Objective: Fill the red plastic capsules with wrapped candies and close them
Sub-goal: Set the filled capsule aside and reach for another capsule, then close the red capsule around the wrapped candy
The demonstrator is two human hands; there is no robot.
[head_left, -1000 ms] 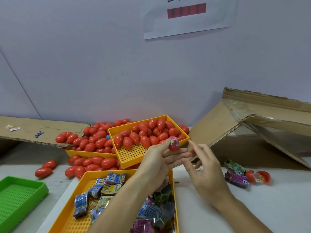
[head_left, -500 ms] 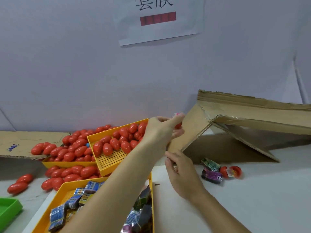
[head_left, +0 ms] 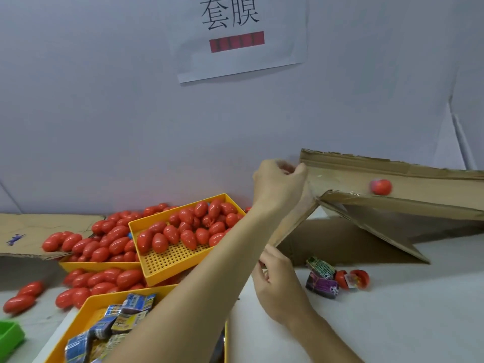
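Left hand: the left hand (head_left: 279, 184) is reaching up beside the top corner of the cardboard chute (head_left: 424, 179), its fingers curling loosely inward and holding nothing that can be seen; the fingertips are sitting just at the cardboard's edge, and I cannot tell whether they are touching it.
Right hand: the right hand (head_left: 277, 281) is resting low over the tabletop (head_left: 406, 323), below the left hand, its fingers bending toward the lower edge of the cardboard flap; whether they are pinching something is hidden.
Capsule on the chute: one closed red capsule (head_left: 381, 187) is lying blurred on the sloping cardboard, well off to the right of the left hand.
Open capsule: a split capsule (head_left: 353, 279) is lying on the tabletop to the right of the right hand, just beside two loose candies (head_left: 322, 279).
Candy tray: a yellow tray (head_left: 86, 310) of wrapped candies (head_left: 125, 318) is sitting under the left forearm.
Capsule trays: a tilted yellow tray (head_left: 170, 260) of red capsules (head_left: 183, 229) is leaning to the left of the left arm, over another tray and a heap of loose capsules.
Edges: the wall with a paper sign (head_left: 235, 35) is standing behind the left hand; a green tray (head_left: 10, 336) is showing at the far left.
Open room: bare tabletop is lying to the right of the right forearm.
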